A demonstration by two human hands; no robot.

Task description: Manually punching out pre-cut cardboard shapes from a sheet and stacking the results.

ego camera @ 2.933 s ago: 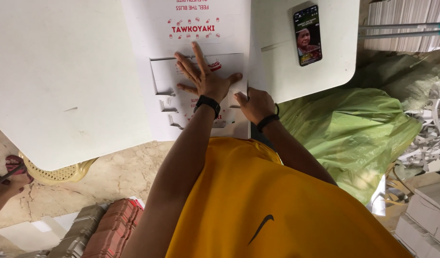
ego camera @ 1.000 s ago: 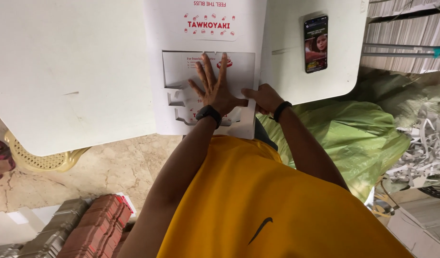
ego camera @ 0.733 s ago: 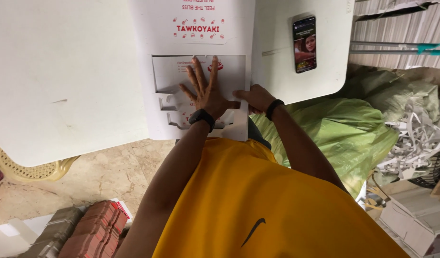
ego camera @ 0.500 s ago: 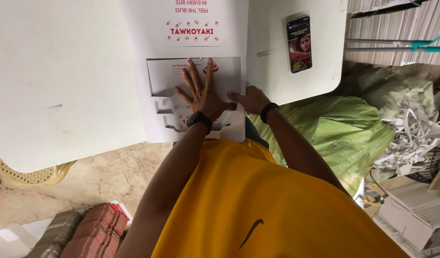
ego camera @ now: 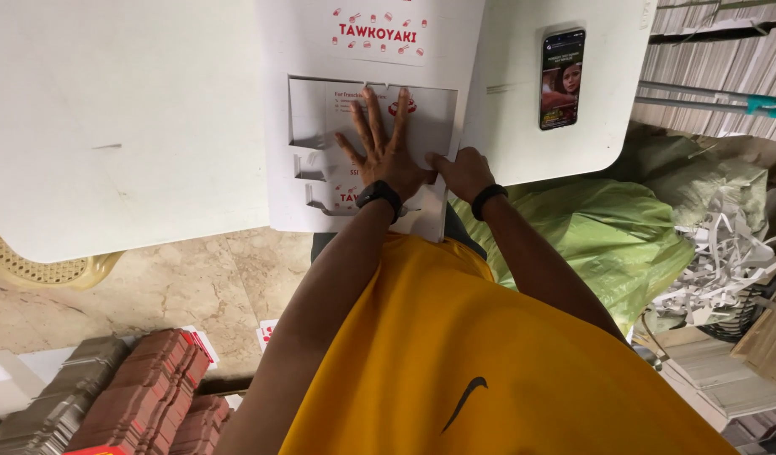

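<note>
A flat white die-cut cardboard sheet with small red print lies on a white table, its near end hanging over the table's edge. My left hand lies flat on the sheet's folded middle panel with the fingers spread, pressing down. My right hand is just to its right, fingers curled on the sheet's right edge near the fold, the index finger pointing toward my left hand. Both wrists wear dark bands.
A phone with a lit screen lies on the table to the right. A green sack, shredded white paper strips and stacked flat sheets are at the right. Reddish-brown stacked cartons stand on the floor at lower left.
My left hand stays spread flat on the sheet. My right hand has shifted slightly along the sheet's right edge. The view itself has moved a little.
</note>
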